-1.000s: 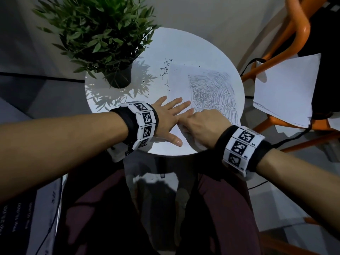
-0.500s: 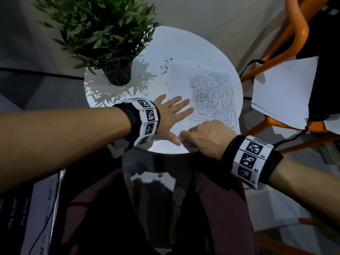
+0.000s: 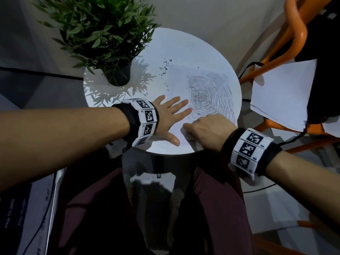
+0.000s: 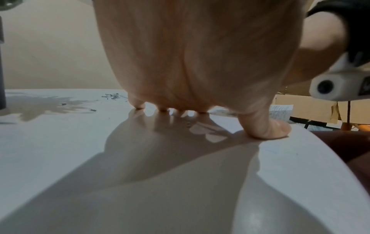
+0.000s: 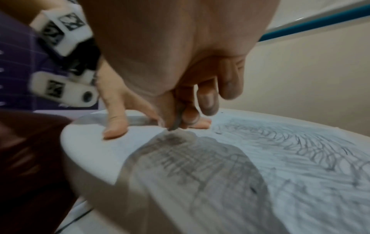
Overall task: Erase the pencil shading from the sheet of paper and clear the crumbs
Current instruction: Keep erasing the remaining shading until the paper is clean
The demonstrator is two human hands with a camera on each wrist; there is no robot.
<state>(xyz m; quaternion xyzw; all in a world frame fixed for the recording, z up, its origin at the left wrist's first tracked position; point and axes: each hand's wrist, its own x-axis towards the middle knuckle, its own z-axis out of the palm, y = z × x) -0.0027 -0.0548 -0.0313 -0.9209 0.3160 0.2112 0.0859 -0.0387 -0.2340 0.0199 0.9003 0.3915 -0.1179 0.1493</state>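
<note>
A sheet of paper (image 3: 176,80) with swirled pencil shading (image 3: 211,92) lies on the round white table (image 3: 184,43). My left hand (image 3: 173,113) lies flat with spread fingers and presses on the sheet's left part; the left wrist view shows the left hand (image 4: 200,95) with its fingertips on the surface. My right hand (image 3: 206,128) is curled over the sheet's near edge. In the right wrist view, the right hand (image 5: 180,120) pinches a small dark-smudged eraser (image 5: 177,122), whose tip touches the paper. Dark crumbs (image 3: 164,69) lie scattered off the sheet's far left corner.
A potted green plant (image 3: 118,74) stands on the table's left side, near the crumbs. To the right is an orange chair (image 3: 294,34) holding loose white sheets (image 3: 281,94). My knees are under the table's near edge.
My right hand pulled back toward the near edge of the sheet, then came slightly forward again. The left hand stayed flat in the same place.
</note>
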